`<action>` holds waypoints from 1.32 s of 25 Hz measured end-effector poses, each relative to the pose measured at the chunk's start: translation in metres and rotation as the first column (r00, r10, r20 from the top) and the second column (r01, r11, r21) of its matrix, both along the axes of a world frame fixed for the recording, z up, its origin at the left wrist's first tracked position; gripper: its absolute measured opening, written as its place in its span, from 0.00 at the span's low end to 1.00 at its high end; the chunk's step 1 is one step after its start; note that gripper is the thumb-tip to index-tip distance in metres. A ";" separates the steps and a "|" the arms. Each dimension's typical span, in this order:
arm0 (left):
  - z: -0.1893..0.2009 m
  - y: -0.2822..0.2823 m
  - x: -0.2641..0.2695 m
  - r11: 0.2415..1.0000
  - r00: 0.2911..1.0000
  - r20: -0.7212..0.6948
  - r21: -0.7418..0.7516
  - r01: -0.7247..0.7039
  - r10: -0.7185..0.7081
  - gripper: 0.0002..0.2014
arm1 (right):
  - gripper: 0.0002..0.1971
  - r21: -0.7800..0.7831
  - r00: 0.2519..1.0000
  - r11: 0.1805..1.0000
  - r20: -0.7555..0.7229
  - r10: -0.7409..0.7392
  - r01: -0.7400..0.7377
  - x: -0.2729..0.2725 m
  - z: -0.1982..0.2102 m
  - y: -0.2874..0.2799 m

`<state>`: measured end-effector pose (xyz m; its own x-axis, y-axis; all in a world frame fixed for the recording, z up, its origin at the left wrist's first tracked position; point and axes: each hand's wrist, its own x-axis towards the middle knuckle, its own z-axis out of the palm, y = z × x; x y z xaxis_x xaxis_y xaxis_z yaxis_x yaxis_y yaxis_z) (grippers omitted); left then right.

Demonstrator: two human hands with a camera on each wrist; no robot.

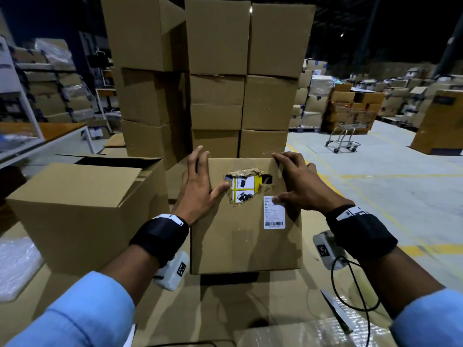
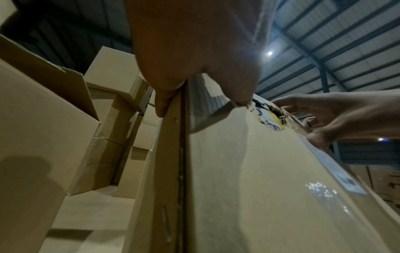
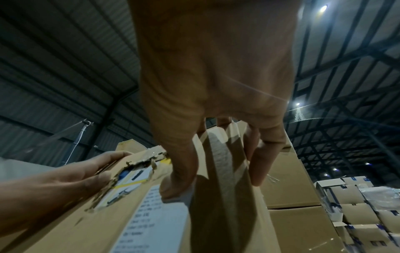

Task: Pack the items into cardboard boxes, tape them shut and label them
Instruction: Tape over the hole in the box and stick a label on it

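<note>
Left hand (image 1: 198, 186) and right hand (image 1: 300, 189), fingers splayed, brace the torn box (image 1: 245, 246); advise smoothing label (image 1: 274, 216) flat, clear of hole (image 1: 246, 186).

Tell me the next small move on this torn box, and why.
Probably use the left hand to press the ragged cardboard around the hole flat. Its thumb rests at the hole's edge, printed packaging shows through, the label is on, and the right hand steadies the box from the other side, so the gap likely needs taping.
</note>
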<state>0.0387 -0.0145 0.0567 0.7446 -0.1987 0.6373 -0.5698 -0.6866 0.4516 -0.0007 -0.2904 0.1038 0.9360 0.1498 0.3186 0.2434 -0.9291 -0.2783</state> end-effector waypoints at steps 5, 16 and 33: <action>0.001 0.006 -0.004 0.998 0.998 -0.055 0.053 0.026 -0.023 0.55 | 0.56 0.010 0.999 1.000 0.035 -0.013 0.013 -0.006 -0.003 0.003; -0.024 0.003 -0.023 0.999 0.999 -0.013 -0.001 -0.040 0.040 0.48 | 0.52 -0.003 0.984 0.998 0.168 -0.063 0.065 -0.028 -0.051 0.009; -0.019 0.002 -0.013 0.931 0.971 0.016 0.282 -0.232 0.237 0.33 | 0.29 0.013 0.983 0.993 0.140 -0.119 0.118 -0.036 -0.067 0.020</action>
